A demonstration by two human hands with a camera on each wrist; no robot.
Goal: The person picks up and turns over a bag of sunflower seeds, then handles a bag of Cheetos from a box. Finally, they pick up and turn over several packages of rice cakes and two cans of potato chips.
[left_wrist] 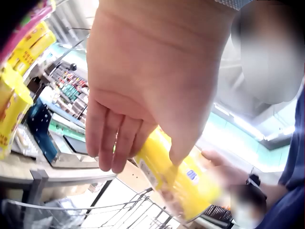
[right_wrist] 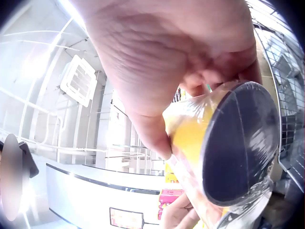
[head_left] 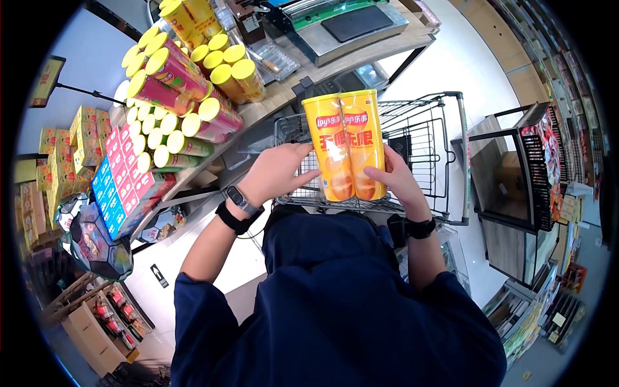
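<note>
A shrink-wrapped twin pack of yellow Lay's chip canisters point(head_left: 349, 145) is held upright over the shopping cart, labels facing me. My right hand point(head_left: 401, 177) grips its right side, thumb on the front and the other fingers behind. In the right wrist view that thumb presses the wrapped side of the pack point(right_wrist: 188, 136), close to a dark round can base point(right_wrist: 243, 143). At the left side, my left hand point(head_left: 278, 173) has its fingers fairly straight, thumb and fingertips right at the pack's edge. The left wrist view shows the left hand point(left_wrist: 147, 81) overlapping the pack point(left_wrist: 183, 176).
Under the pack is a wire shopping cart point(head_left: 419, 155). Stacked chip canisters point(head_left: 174, 71) with yellow and pale lids crowd the counter at left. A metal-topped device point(head_left: 348, 32) stands on the counter point(head_left: 284, 90) at the back. A shelf rack point(head_left: 516, 174) is on the right.
</note>
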